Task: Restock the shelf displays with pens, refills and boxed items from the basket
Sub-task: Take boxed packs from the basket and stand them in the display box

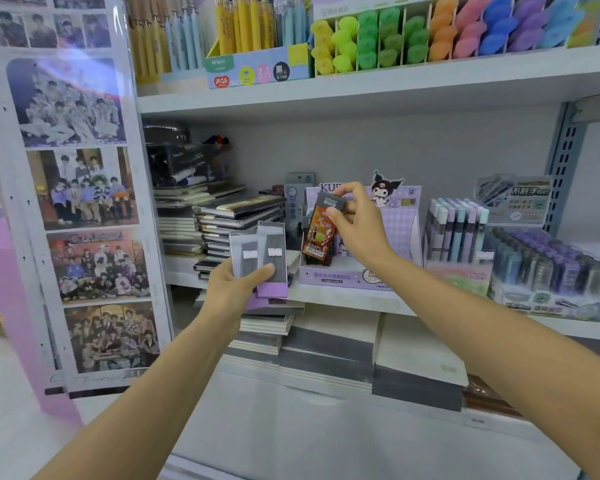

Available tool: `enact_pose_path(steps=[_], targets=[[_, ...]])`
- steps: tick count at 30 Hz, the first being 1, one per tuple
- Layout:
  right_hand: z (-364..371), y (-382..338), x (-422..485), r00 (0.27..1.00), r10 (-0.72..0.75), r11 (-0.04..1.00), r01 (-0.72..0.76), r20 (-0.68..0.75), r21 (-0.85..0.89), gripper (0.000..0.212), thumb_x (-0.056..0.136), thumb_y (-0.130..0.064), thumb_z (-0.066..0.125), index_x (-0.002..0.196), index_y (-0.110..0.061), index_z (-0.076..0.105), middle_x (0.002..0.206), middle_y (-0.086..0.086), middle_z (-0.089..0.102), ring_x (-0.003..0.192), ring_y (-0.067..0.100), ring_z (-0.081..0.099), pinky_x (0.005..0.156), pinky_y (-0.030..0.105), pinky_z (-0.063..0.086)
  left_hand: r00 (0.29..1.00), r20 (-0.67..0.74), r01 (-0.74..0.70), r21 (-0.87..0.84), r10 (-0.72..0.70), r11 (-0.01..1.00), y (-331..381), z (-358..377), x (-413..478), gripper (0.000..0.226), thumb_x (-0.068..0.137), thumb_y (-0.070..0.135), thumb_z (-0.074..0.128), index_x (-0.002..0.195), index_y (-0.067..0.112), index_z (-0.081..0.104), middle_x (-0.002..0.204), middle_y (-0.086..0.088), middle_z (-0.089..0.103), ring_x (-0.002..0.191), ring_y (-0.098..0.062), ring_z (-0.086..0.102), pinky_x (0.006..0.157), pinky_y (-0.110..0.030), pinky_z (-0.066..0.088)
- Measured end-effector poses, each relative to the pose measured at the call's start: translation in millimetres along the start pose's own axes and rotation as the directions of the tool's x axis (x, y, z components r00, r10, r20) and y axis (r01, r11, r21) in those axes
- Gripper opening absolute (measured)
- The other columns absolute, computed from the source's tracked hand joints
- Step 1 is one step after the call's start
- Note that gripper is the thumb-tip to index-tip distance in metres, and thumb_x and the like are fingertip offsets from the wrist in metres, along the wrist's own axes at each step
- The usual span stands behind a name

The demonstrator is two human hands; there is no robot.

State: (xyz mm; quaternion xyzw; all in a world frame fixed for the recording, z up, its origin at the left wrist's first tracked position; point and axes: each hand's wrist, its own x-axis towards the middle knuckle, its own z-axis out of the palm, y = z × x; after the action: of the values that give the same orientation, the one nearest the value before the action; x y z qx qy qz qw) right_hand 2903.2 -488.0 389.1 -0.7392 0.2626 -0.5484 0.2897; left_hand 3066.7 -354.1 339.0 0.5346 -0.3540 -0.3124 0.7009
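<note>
— Which step?
— Slotting, we think: our right hand (357, 226) pinches the orange refill pack (321, 233) over the purple display box (343, 275); our left hand (234, 289) grips two clear packs (260, 258).
— Next?
— We'd lower it upright, probably.

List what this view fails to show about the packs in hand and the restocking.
Head view:
- Basket: outside the frame.
- Orange pack print: too small, blurred; right hand covers its upper corner.
- Refill packs: left hand hides one pack's lower end.
- Purple display box compartment: hidden behind the orange pack.
</note>
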Motion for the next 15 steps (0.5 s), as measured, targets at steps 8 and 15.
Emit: enact_pose_path(steps=[8, 15], targets=[[-1, 16, 3, 0.988, -0.034, 0.981, 0.061, 0.148, -0.183, 0.016, 0.095, -0.013, 0.059, 0.105, -0.02, 0.048, 0.095, 0.007, 0.072, 0.085, 0.018, 0.069, 0.075, 0.043, 0.059, 1.0, -0.015, 0.011, 0.014, -0.011, 1.0, -11, -3, 10, 0.031, 0.077, 0.014, 0.079, 0.105, 0.015, 0.065, 0.095, -0.004, 0.075, 0.075, -0.015, 0.074, 0.058, -0.024, 0.058], [13, 16, 5, 0.958, -0.207, 0.913, 0.262, 0.2, -0.314, 0.026, 0.09, -0.015, 0.066, 0.111, -0.023, 0.054, 0.097, -0.006, 0.061, 0.081, 0.012, 0.058, 0.079, 0.032, 0.052, 1.0, 0.007, 0.014, 0.016, -0.015, 1.0, -13, -1, 12, 0.039, 0.078, 0.013, 0.078, 0.114, 0.01, 0.063, 0.103, -0.007, 0.074, 0.089, -0.021, 0.072, 0.071, -0.029, 0.059]])
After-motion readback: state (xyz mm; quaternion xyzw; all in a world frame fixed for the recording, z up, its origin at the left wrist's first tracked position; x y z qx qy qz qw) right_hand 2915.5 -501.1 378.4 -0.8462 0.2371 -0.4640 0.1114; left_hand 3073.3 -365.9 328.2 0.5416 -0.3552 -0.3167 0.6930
